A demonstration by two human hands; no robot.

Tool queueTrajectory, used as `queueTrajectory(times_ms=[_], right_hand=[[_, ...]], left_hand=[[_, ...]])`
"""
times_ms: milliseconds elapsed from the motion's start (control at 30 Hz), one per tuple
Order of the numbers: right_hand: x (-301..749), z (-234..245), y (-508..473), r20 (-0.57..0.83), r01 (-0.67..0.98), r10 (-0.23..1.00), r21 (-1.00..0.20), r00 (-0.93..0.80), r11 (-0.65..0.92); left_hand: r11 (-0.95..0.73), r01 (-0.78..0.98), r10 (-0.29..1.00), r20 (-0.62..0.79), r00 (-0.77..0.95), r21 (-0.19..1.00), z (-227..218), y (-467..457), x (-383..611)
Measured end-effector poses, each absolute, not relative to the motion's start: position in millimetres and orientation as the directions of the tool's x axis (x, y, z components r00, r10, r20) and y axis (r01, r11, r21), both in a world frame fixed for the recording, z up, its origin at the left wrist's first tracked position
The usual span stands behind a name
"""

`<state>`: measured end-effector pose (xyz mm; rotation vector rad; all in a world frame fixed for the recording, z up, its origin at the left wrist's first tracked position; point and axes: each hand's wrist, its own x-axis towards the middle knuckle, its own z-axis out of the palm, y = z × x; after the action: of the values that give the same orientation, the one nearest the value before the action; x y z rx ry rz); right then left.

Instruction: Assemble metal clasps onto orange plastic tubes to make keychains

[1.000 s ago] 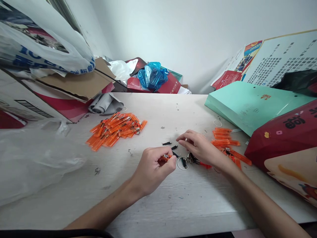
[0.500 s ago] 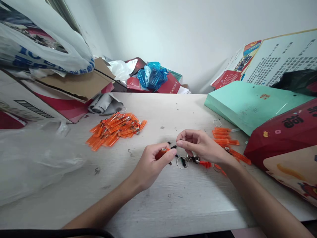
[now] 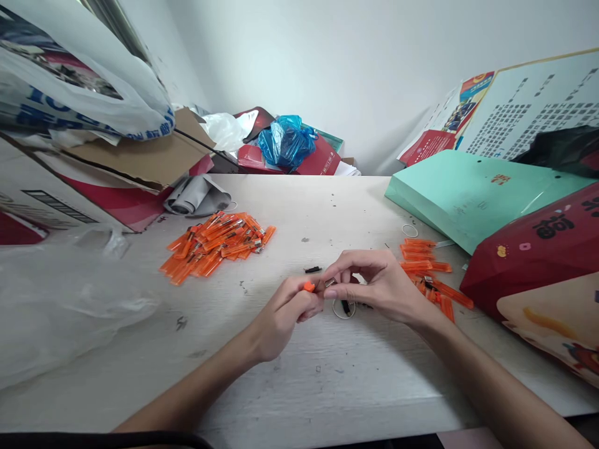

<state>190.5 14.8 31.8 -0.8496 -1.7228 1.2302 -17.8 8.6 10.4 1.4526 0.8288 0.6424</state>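
Observation:
My left hand [image 3: 286, 315] is closed around an orange lighter [image 3: 309, 286], with only a bit of it showing above the fingers. Pinched between the thumb and fingers of my right hand [image 3: 379, 284] is a small metal lighter cap [image 3: 330, 282]. The two hands meet, and the cap sits right beside the lighter's end; whether it is seated on it I cannot tell. Behind them lies a small black part [image 3: 312, 270]. Under my right hand, a white ring [image 3: 344, 317] surrounds another black piece [image 3: 346, 307]; other small parts there are mostly hidden.
A pile of orange lighters [image 3: 218, 246] lies on the left of the table [image 3: 299, 386]. More orange lighters [image 3: 418, 264] lie at the right, by a loose ring [image 3: 410, 231]. Clear plastic [image 3: 70, 305], a cardboard box [image 3: 140, 156], a green bag [image 3: 468, 187] and a red bag [image 3: 528, 249] flank the area.
My right hand has moved slightly left and down to meet the left, bringing the metal cap against the lighter. My left hand has turned, and the lighter's visible end now points up.

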Motion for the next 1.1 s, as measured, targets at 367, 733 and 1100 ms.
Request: queueTrajectory(times_ms=[367, 733, 1100], right_hand=[[184, 21, 5, 0.622, 0.199, 0.692, -0.674, -0.367, 0.711], [179, 28, 0, 0.712, 0.355, 0.547, -0.422, -0.44, 0.834], [186, 25, 1, 0.654, 0.36, 0.574, -0.448, -0.493, 0.818]], left_hand=[[0.191, -0.141, 0.708, -0.036, 0.706, 0.971, 18, 11, -17], [0.137, -0.045, 0.743, -0.072, 0.666, 0.99, 11, 10, -20], [0.15, 0.045, 0.777, -0.146, 0.613, 0.988, 15, 9, -20]])
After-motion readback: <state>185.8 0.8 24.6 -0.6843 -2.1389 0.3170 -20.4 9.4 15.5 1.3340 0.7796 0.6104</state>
